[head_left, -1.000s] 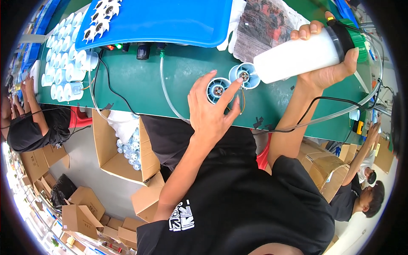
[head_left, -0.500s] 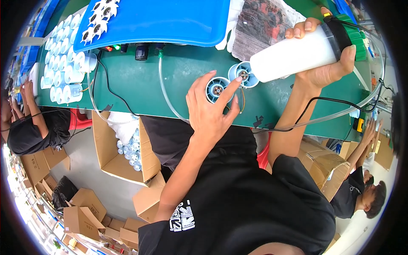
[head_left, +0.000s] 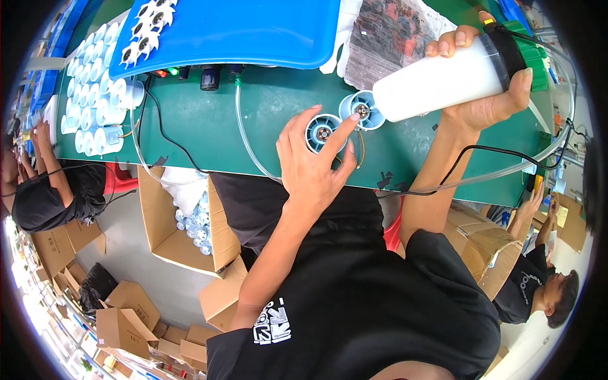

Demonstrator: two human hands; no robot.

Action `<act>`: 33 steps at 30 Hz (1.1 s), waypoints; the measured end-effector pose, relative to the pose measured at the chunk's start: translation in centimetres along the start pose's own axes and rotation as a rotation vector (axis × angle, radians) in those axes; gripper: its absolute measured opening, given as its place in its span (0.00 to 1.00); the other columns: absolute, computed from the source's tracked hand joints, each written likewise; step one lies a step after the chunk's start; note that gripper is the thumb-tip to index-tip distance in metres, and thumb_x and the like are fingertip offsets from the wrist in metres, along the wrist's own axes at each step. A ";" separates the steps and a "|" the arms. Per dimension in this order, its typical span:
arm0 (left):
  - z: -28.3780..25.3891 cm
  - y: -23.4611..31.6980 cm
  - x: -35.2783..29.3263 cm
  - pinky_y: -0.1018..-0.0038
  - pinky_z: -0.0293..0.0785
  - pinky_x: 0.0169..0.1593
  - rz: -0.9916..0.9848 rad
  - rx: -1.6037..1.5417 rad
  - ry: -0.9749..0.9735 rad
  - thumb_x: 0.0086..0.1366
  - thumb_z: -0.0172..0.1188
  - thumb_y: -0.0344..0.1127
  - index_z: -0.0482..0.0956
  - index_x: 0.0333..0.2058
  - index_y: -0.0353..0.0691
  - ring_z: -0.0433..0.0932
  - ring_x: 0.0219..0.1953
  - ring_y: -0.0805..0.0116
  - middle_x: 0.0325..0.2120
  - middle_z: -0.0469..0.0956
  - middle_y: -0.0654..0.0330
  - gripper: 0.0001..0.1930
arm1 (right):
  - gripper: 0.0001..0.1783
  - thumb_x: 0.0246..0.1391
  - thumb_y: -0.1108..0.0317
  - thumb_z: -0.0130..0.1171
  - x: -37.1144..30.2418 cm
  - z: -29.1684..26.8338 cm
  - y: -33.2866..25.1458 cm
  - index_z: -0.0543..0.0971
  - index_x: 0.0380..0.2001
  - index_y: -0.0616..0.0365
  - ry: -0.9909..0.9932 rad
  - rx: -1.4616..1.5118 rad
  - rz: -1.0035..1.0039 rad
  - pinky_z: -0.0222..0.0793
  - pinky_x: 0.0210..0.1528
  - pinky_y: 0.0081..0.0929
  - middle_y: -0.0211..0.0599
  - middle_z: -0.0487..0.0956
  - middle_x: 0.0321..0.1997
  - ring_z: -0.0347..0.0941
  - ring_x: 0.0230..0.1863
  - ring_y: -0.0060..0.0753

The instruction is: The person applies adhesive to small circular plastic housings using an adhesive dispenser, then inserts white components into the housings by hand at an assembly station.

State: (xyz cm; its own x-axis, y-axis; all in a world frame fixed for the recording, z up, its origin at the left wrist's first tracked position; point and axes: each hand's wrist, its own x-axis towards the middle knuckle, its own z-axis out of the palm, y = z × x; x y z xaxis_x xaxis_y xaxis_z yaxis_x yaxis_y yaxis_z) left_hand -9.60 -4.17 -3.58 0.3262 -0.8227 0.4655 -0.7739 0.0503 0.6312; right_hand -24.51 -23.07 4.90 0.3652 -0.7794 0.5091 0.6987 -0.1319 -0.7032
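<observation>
My right hand [head_left: 484, 104] is wrapped round a large white dispensing syringe [head_left: 440, 79] with a black collar and green cap. Its lower end tilts down to the left, just over a light-blue fan housing [head_left: 373, 118] with a round hub in the middle. A second light-blue fan housing [head_left: 322, 132] sits close beside it, to the left. Around this left housing are the fingers of my left hand [head_left: 315, 168], and its index finger reaches across to the right one. The syringe's tip is hidden behind its barrel. A thin wire hangs near the housings.
Rows of light-blue housings [head_left: 95, 104] stand at the table's left. A blue tray [head_left: 253, 38] carries several white impellers [head_left: 149, 28]. A clear hose [head_left: 244, 126] and a black cable [head_left: 500, 147] cross the green table [head_left: 196, 120]. Boxes stand below; co-workers sit either side.
My hands, the syringe and both fan housings hold nearly the same place. At the right, a co-worker's hands and head have shifted.
</observation>
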 end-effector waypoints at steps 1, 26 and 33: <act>0.0 0.0 0.0 0.61 0.66 0.52 -0.002 0.001 -0.003 0.47 0.68 0.31 0.80 0.50 0.63 0.69 0.52 0.50 0.52 0.68 0.52 0.28 | 0.47 0.50 0.32 0.49 0.0 0.1 0.0 0.66 0.58 0.66 0.000 0.000 -0.001 0.66 0.39 0.47 0.45 0.71 0.35 0.69 0.35 0.42; -0.4 -0.1 0.2 0.60 0.61 0.58 -0.076 -0.133 -0.025 0.48 0.72 0.31 0.60 0.63 0.40 0.69 0.54 0.54 0.54 0.71 0.56 0.43 | 0.44 0.52 0.35 0.52 -3.7 -2.2 -12.6 0.66 0.58 0.64 0.419 -0.309 0.094 0.69 0.39 0.42 0.44 0.74 0.36 0.71 0.36 0.41; -2.3 0.0 1.3 0.61 0.59 0.59 -0.284 -0.253 -0.169 0.52 0.71 0.31 0.68 0.57 0.39 0.69 0.55 0.52 0.52 0.73 0.52 0.33 | 0.36 0.43 0.50 0.72 -6.5 -1.7 -7.7 0.74 0.49 0.63 0.446 -1.970 0.609 0.73 0.40 0.39 0.51 0.81 0.35 0.79 0.37 0.50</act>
State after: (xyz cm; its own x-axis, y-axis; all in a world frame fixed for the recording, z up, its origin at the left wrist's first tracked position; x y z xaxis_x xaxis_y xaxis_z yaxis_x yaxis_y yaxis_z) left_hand -7.93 -3.95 -1.48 0.3973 -0.9043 0.1561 -0.5012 -0.0713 0.8624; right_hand -33.25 -18.03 6.17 -0.1037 -0.9826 0.1540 -0.9470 0.0502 -0.3173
